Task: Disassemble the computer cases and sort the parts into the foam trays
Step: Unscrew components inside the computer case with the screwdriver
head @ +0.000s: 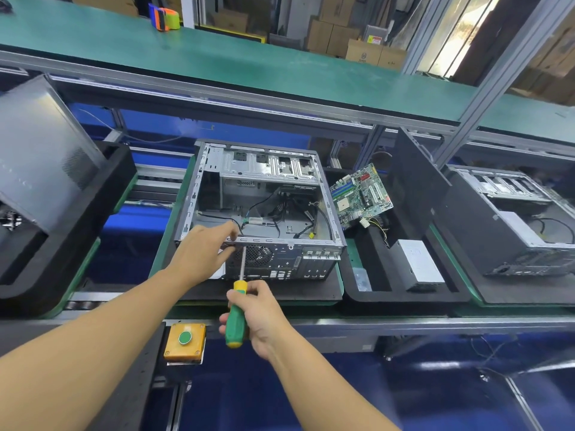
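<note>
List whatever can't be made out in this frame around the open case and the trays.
Head view:
- Tip of the screwdriver: too small against the open case rear panel; on a screw or not, unclear.
- Near-left corner of the open case: covered by the left hand.
- The second case: cut off by the right frame edge.
- The clear bag in the foam tray: contents too small.

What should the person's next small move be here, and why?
Probably turn the screwdriver to back out a rear-panel screw: the right hand grips its handle, its tip meets the computer case beside the fan grille, and the left hand holds the rim, steadying it. The screw itself is too small to see.
</note>
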Demonstrator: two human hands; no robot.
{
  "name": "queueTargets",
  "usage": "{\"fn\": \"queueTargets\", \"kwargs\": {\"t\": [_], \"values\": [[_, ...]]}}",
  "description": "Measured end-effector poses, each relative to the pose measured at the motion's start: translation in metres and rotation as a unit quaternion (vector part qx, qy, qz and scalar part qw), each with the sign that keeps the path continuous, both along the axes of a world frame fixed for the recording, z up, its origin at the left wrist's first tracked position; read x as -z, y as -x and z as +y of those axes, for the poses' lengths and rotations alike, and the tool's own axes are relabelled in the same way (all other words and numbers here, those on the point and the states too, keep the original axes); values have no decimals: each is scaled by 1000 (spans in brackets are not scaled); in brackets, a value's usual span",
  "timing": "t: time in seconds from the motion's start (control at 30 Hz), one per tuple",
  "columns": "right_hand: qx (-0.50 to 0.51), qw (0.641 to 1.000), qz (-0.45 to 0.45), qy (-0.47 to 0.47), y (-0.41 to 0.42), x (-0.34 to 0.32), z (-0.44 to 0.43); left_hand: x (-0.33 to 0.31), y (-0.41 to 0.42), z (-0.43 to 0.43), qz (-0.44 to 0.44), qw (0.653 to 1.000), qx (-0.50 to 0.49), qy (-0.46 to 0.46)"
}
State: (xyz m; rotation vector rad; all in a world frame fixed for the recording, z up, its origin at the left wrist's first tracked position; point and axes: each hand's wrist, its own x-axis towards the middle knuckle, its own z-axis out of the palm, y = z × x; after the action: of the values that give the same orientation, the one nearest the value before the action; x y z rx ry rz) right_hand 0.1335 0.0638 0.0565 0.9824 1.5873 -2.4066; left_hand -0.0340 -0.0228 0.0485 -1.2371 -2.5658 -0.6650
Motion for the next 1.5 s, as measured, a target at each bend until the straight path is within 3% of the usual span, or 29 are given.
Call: {"fn": "queueTargets", "kwargs": {"t": [0.27, 0.67, 0.87, 1.07, 1.13, 1.2, 1.27, 1.3, 1.37, 1.5], "values": [[1, 1000, -23, -1, 2, 1, 7, -1, -1, 1, 28, 999, 25, -15], [-33, 999, 30, -4, -21, 20, 20, 2, -3, 0, 39, 999, 10, -5], [-36, 998, 59, 10, -26, 12, 32, -1, -7, -5, -24, 999, 44, 6], [-36, 995, 97, 17, -29, 0, 51, -10, -42, 4, -108, 986, 84, -99], [-42, 993, 108, 28, -31, -4, 57, -16, -57, 15, -297, 939, 64, -162], [-47, 992, 113, 35, -33, -7, 63, -21, -68, 30, -533, 807, 44, -250], [-50, 992, 114, 37, -35, -9, 68, -22, -74, 40, -651, 678, 46, -337], [-50, 992, 113, 38, -36, -9, 70, -23, -76, 44, -677, 634, 49, -370], [-51, 991, 115, 40, -39, -10, 75, -23, -80, 51, -692, 592, 42, -410], [-50, 991, 117, 39, -46, -10, 86, -20, -84, 67, -690, 579, -1, -435]]}}
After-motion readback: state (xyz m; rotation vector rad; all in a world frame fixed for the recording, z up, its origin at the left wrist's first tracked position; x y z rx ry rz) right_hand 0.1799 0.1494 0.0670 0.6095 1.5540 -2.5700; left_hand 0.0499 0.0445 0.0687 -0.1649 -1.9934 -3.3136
